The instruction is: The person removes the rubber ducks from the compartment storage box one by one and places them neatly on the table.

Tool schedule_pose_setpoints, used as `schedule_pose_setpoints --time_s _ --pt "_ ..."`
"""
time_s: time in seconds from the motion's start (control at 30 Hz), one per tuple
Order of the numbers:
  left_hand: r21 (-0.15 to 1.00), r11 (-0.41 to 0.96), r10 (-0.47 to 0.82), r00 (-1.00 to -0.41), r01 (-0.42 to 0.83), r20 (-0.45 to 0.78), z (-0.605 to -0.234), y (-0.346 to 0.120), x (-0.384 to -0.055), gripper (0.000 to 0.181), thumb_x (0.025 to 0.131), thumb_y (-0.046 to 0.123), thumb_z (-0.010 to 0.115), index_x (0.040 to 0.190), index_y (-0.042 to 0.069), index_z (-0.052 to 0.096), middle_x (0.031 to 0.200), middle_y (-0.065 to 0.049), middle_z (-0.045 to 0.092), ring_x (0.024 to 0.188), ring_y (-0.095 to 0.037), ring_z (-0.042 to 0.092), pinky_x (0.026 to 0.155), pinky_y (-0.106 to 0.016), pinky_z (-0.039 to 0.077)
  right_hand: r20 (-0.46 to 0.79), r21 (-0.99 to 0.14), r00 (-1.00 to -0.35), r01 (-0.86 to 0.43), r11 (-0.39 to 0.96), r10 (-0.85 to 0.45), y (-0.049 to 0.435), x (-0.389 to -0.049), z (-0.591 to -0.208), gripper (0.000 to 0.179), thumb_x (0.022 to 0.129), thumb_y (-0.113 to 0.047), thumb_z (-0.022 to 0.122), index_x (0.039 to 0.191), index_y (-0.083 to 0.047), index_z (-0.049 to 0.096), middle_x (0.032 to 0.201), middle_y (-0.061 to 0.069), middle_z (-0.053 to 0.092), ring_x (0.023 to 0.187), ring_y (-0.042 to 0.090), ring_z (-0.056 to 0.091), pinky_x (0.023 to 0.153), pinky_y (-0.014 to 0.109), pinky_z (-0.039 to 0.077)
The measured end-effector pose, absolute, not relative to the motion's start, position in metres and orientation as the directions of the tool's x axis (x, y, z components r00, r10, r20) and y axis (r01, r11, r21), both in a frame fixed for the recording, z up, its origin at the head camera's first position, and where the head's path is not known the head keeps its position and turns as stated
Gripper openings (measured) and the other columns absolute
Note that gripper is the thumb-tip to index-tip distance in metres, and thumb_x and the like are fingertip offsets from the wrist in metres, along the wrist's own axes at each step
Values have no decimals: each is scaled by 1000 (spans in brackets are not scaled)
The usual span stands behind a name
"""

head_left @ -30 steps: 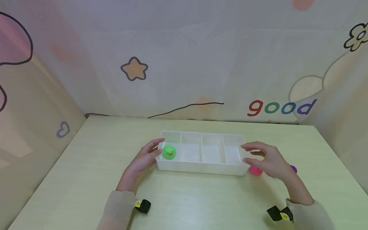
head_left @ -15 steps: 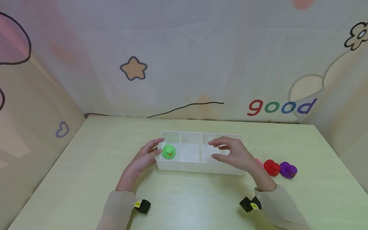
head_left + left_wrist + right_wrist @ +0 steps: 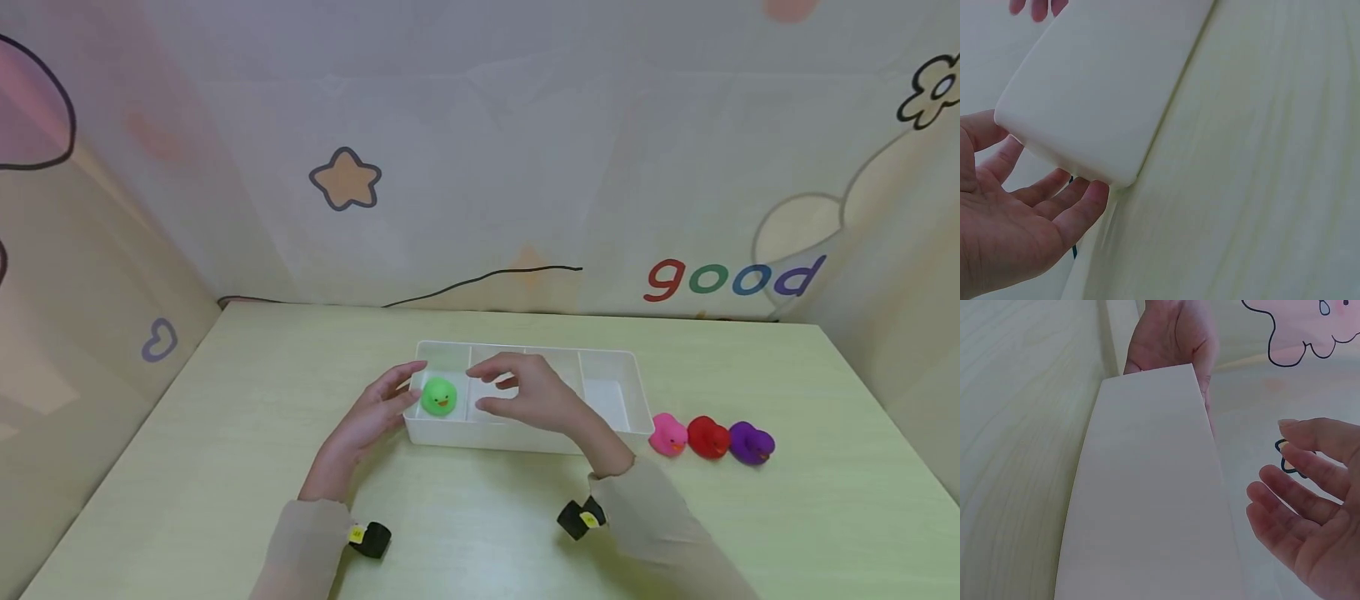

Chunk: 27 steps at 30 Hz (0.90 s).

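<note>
A white tray (image 3: 491,433) divided into compartments stands on the table, with a green rubber duck (image 3: 439,397) in its leftmost compartment. My left hand (image 3: 384,402) holds the tray's left end; in the left wrist view, the thumb is at the rim and the fingers (image 3: 1082,215) lie against the end wall. My right hand (image 3: 528,392) hovers over the middle compartments with thumb and fingers apart and nothing between them. In the right wrist view, the right hand (image 3: 1316,512) is beside the tray's long white wall (image 3: 1147,487), its fingers loosely bent.
A pink duck (image 3: 668,435), a red duck (image 3: 708,437) and a purple duck (image 3: 752,443) sit in a row on the table, right of the tray. Behind the table (image 3: 300,342) rises a printed backdrop (image 3: 480,167).
My right hand has moved left from the tray's right end to over its middle, uncovering the row of ducks. The left hand, tray and green duck have stayed in place.
</note>
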<state>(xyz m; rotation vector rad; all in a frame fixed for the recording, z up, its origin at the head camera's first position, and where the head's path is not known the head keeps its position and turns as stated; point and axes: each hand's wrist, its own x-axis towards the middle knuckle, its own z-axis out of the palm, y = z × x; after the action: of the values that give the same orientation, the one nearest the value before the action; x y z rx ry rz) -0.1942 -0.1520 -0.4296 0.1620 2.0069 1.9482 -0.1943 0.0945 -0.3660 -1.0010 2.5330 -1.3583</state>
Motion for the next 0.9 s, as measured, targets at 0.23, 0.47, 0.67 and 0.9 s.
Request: schedule_pose_setpoints --time_s 0.23,0.47,0.67,0.9 --pt "988 60 322 -934 -144 -155 -429 -152 -194 45 95 15 48 138 15 36 146 -12 26 131 -31 29 102 -51 29 190 -777 -768 -499 385 -612 71 -203 -370 33 78 -5 69 110 0 63 102 13 63 96 31 57 79 35 51" --pt "988 49 332 -931 -144 -152 -429 -152 -194 45 95 15 48 138 16 36 145 -12 29 128 -31 34 101 -50 31 143 -780 -758 -482 398 -637 55 -212 -377 32 78 -3 68 109 5 62 103 16 65 93 29 58 72 21 51" --pt "988 53 333 -931 -142 -152 -430 -153 -193 45 95 15 48 138 15 35 145 -12 28 131 -31 29 102 -52 28 110 -718 -752 -513 470 -650 43 -218 -376 32 78 -3 67 109 4 63 102 15 66 92 27 60 68 21 51" --pt "988 47 335 -929 -149 -157 -430 -153 -195 44 95 14 46 138 15 36 146 -10 26 133 -31 25 103 -55 25 30 -589 -759 -539 603 -650 30 -224 -373 31 77 -4 67 108 2 65 102 11 67 90 24 60 77 30 48"
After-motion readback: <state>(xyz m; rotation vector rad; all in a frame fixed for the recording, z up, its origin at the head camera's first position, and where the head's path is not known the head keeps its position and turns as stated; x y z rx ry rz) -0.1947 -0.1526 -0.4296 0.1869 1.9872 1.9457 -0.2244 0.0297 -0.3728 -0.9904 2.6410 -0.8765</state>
